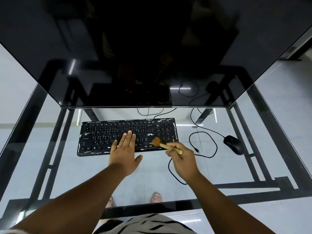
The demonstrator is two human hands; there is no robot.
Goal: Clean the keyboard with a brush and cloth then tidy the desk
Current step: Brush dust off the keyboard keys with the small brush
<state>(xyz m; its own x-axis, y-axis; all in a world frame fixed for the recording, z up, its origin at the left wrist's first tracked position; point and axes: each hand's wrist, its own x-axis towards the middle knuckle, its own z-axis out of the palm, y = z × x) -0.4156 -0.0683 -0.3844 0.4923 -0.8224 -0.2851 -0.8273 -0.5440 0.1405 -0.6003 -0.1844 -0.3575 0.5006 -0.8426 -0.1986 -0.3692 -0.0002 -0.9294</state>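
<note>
One glass desk fills the frame, its black frame bars showing through the pane; one dark monitor spans the upper half. One black keyboard sits at centre, just below the monitor's lower edge, with white scuffs along its borders. Your left hand lies flat on the keyboard's middle keys, fingers straight and together, thumb spread out over the glass; it holds nothing. Just right of it, one brush: tan bristles touching the keys at the keyboard's lower right, pale wooden handle angled down to the right. Your right hand pinches that handle, fingers curled round it, near the keyboard's lower right corner. One loose black cable loops on the glass right of the hand, its plug end free; one black mouse rests at centre right, well apart from the keyboard, its own cord running up toward the monitor. Two feet show through the glass at bottom centre. Cloth: none you can make out.
</note>
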